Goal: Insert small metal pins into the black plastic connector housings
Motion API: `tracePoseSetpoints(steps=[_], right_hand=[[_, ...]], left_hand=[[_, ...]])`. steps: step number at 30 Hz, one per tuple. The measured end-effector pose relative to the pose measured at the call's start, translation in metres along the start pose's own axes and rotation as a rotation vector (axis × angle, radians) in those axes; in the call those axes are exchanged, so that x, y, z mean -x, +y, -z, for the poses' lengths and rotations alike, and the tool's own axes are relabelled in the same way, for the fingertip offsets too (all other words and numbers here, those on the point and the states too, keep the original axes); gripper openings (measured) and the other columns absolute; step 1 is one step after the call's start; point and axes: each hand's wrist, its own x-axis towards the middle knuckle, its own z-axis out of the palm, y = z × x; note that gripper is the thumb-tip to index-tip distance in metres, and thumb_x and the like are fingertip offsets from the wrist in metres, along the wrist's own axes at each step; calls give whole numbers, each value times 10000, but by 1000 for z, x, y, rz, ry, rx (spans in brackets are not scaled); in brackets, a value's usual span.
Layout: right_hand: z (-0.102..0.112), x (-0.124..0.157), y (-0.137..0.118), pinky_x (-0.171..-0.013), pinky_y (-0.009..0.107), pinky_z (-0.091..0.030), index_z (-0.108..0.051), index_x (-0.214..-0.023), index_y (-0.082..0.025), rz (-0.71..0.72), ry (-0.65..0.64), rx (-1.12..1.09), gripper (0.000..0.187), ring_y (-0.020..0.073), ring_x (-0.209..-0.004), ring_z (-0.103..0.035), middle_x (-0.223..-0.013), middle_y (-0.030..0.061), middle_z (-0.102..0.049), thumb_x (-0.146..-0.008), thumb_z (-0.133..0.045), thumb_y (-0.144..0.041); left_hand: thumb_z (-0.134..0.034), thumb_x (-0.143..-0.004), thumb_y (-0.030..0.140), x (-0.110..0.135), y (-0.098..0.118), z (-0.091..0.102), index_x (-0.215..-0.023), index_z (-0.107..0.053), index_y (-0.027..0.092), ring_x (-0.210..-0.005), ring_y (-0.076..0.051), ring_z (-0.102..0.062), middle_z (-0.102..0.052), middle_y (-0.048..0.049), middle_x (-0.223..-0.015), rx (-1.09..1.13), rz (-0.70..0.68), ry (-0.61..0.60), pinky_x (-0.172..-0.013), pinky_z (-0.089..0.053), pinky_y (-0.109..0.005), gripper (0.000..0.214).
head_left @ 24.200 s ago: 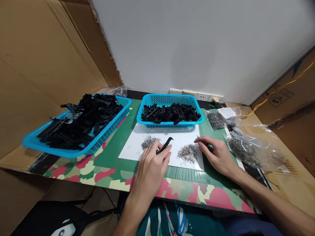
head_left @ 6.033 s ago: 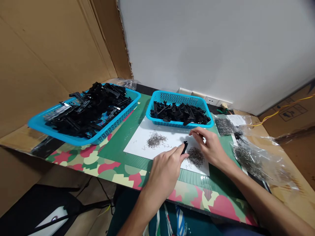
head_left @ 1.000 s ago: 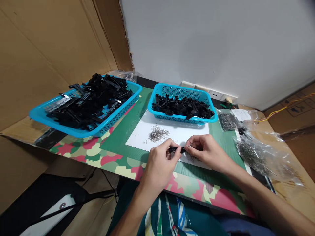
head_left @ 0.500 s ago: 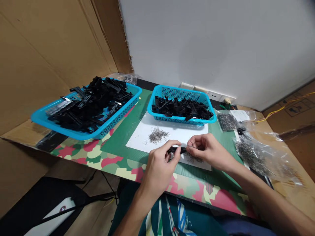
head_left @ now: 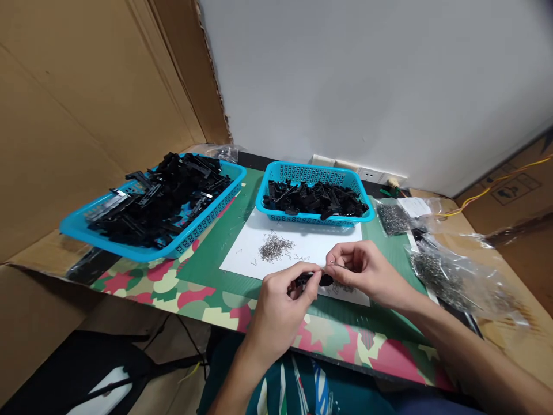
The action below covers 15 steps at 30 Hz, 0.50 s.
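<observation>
My left hand pinches a small black plastic part just above the front edge of a white paper sheet. My right hand is closed on a thin metal wire clip held against the right end of that part. A small heap of wire clips lies on the left of the sheet. A second heap of clips sits mostly hidden under my right hand.
A blue basket of black parts stands behind the sheet. A larger blue basket piled with black parts sits at the left. Clear bags of metal clips lie at the right. Cardboard walls enclose the left side.
Over the last second both hands stayed together on the black part, shifting slightly lower in view. Earlier the hands were apart over the sheet.
</observation>
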Motion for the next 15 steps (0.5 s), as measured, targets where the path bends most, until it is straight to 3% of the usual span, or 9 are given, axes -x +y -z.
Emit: tracePoseSetpoints(steps=[4,15], right_hand=[[-5,2,0,-513,237,-266,-668,-837,-154,7,43,24,373,79,-550,-355,-621,-60,-500,-827,-860,-474],[-6,-2,9,-482,238,-246,-714,-896,-150,21,96,31,342,72,-518,-330,-593,-73,-469,-859,-836,-468]], left_hand=[[-630,-1002,316,1,1,1,-913,-767,209,-604,-129,-506,-634,11,-706,-29,2,40,-564,-386,-249,195],[-637,-989,278,0,1,0,-918,-756,213,-577,-125,-545,-647,29,-649,-6,-14,106,-575,-428,-234,153]])
